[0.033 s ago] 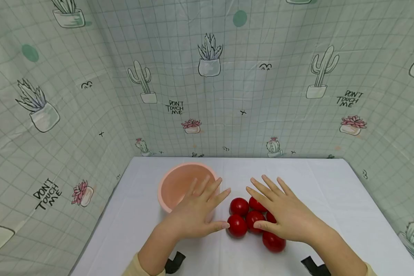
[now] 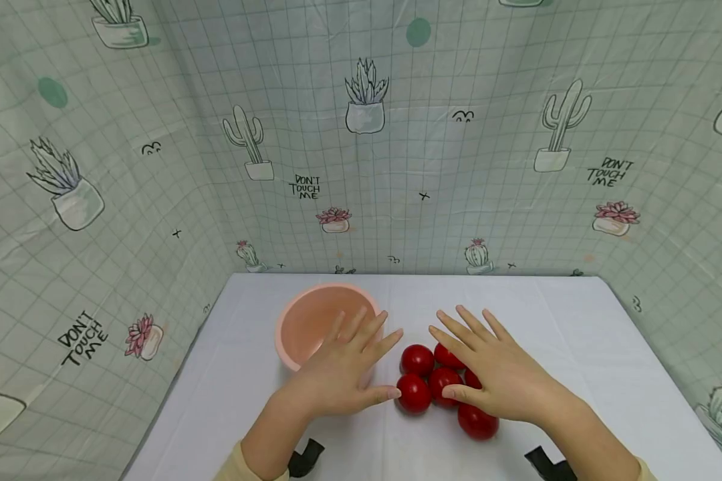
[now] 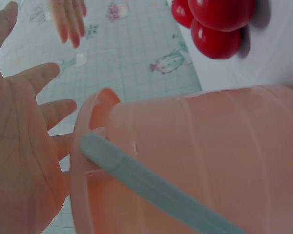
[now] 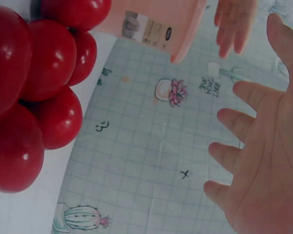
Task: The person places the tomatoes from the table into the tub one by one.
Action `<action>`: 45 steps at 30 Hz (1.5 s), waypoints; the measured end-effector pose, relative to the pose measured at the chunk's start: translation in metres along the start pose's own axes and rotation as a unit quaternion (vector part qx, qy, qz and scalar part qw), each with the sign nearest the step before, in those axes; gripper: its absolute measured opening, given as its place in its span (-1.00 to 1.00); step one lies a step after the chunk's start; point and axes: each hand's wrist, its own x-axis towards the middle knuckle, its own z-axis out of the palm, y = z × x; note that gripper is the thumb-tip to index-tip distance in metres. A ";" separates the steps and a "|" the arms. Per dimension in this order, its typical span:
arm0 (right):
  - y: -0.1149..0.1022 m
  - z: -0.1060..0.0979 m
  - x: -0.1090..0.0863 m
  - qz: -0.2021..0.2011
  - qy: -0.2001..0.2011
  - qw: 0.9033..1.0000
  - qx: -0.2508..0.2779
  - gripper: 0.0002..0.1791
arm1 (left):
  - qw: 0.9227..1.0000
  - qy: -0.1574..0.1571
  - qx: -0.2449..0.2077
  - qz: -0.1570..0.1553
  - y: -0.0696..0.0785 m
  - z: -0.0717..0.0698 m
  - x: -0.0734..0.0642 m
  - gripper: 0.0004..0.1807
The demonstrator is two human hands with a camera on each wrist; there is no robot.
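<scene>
A pink bucket point(image 2: 303, 317) stands upright toward the left of the table. My left hand point(image 2: 337, 377), palm down with fingers spread, overlaps its near right side in the head view. In the left wrist view the bucket's grey handle point(image 3: 156, 183) hangs down its outer wall, and the fingers are seen beyond the rim. Several glossy red balls point(image 2: 418, 361) sit bunched together right of the bucket. Fingers spread, my right hand point(image 2: 499, 374) is above their right side and partly hides some. Neither hand holds anything.
A white cloth covers the table point(image 2: 553, 327). Behind it and at both sides hangs a checked curtain point(image 2: 409, 160) printed with cacti. Black straps point(image 2: 305, 458) show beside both wrists. The bucket's outside bears a printed label point(image 4: 156, 31).
</scene>
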 end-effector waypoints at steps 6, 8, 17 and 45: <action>0.005 0.005 -0.001 0.017 -0.007 0.999 0.043 -0.09 | 0.999 0.013 -0.028 -0.021 -0.008 0.000 -0.006 -0.16; 0.011 0.010 -0.003 0.035 -0.012 0.996 0.085 -0.11 | 0.997 0.038 -0.054 -0.035 -0.018 0.000 -0.010 -0.19; 0.049 0.047 -0.023 0.137 0.015 0.945 0.295 -0.22 | 0.941 0.207 -0.199 -0.179 -0.087 0.001 -0.032 -0.36; 0.081 0.130 -0.061 0.184 0.031 0.851 0.491 -0.14 | 0.628 0.319 -0.692 -0.158 -0.114 0.071 -0.023 -0.37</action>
